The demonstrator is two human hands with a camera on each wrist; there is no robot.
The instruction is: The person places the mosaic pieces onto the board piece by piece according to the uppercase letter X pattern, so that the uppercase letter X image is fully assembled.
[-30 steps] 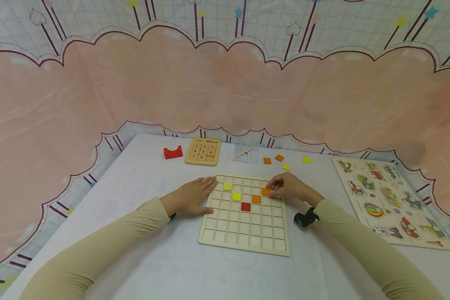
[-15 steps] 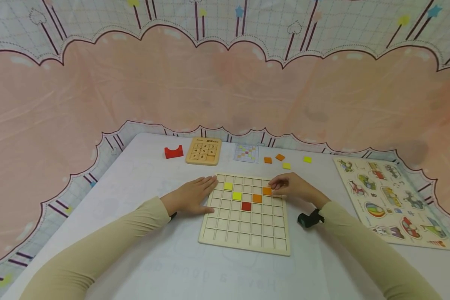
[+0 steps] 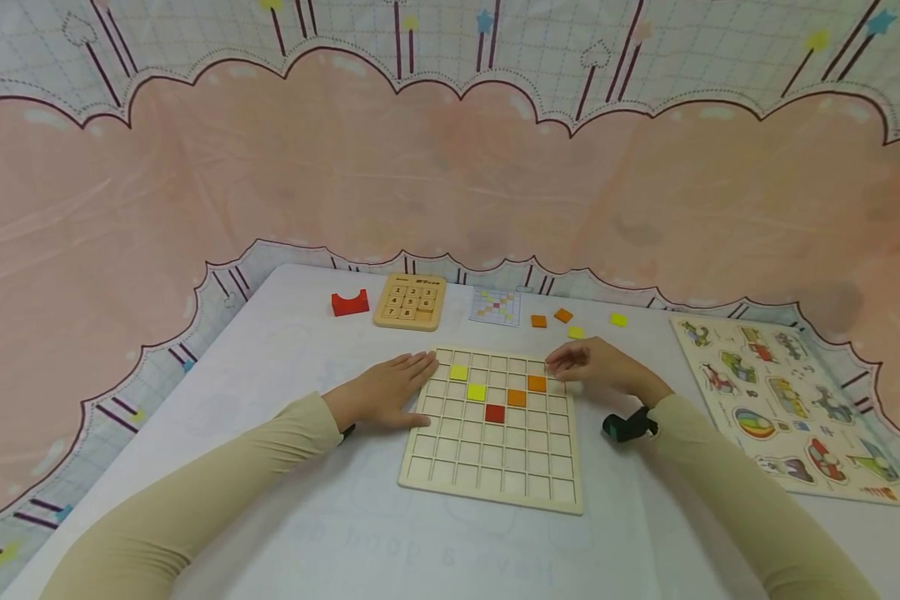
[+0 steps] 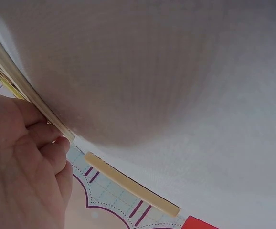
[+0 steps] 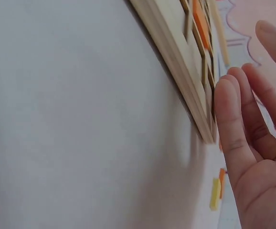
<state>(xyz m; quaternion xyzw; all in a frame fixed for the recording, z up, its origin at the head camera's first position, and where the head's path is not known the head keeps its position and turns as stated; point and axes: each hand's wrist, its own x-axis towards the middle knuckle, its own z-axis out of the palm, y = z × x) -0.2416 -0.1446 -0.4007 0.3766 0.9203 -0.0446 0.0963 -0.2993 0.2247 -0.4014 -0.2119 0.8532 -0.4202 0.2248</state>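
A wooden grid board (image 3: 487,493) lies on the white table. Set in its cells are two yellow tiles (image 3: 476,392), a red tile (image 3: 495,413) and two orange tiles (image 3: 537,383). My left hand (image 3: 378,393) rests on the board's left edge with its fingers extended; the left wrist view shows its fingertips at the board's rim (image 4: 33,98). Over the upper right corner hovers my right hand (image 3: 600,367), holding nothing. In the right wrist view its fingers (image 5: 229,124) are nearly straight and apart from the thumb, close to the board's edge.
Behind the board lie two loose orange tiles (image 3: 538,322), two yellow tiles (image 3: 618,320) and a small pattern card (image 3: 495,307). A wooden number puzzle (image 3: 409,302) and a red arched block (image 3: 350,303) stand further left. A picture puzzle board (image 3: 795,408) lies at right.
My right hand has let go of the upper right orange tile, which stays in its cell, and has moved slightly right and up. The left hand has stayed put.
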